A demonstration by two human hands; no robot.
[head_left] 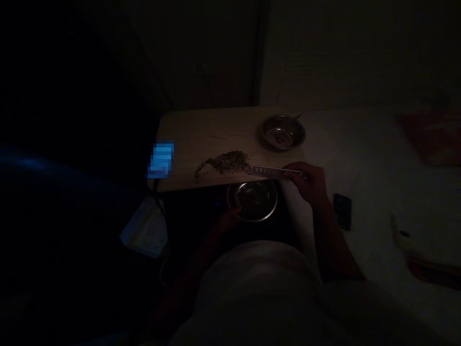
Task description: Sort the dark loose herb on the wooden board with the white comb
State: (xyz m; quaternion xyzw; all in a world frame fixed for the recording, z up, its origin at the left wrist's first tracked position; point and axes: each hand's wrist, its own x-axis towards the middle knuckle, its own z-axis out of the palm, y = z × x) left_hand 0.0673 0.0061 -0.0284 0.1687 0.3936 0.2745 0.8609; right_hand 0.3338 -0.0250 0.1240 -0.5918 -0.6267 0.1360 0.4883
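Dim light hides much detail. My right hand (312, 183) is closed around one end of a flat narrow strip with a row of pale squares (267, 171); its exact kind is unclear. The strip's far end is beside a scattered heap of small dark grains or seeds (230, 162) on a light wooden table (201, 127). Just below the table's near edge, my left hand (230, 216) grips the left rim of a round metal bowl (257, 220). Something dark and grainy seems to lie inside it. Shadow covers most of the left fingers.
Another metal bowl (283, 133) stands at the table's back right, a thin handle at its rim. A lit, blurred-out screen (161, 161) is at the left end. On the pale surface (374, 192) to the right lie a dark phone-like object (342, 212) and a reddish item (430, 137).
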